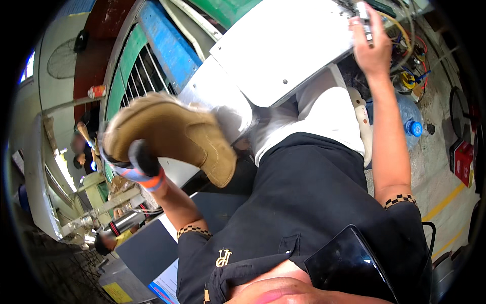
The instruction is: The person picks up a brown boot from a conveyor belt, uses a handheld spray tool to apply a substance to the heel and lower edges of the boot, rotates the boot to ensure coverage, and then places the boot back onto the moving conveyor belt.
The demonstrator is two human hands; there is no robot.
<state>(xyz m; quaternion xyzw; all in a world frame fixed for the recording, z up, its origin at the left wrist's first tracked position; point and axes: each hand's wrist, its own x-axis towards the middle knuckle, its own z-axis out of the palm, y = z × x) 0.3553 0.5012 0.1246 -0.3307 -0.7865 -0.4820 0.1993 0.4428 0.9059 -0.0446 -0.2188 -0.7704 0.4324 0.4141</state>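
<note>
A tan ankle boot (200,134) is held up on the left, its pale sole edge turned away and its shaft end toward me. My left hand (142,169), in a grey and orange glove with dark fingertips, grips it, with the fingers partly hidden by the boot. At the far right corner of the white machine table (283,45), my bare right hand (373,48) closes its thumb and fingers around a small metal machine part (365,20). The boot is slightly blurred and hangs apart from the tabletop.
A blue-capped water bottle (412,126) stands on the floor at right, near cables and a red box (461,162). A blue panel (167,43) and a green barred frame (134,66) lie beyond the table. Other people (86,137) are at the far left.
</note>
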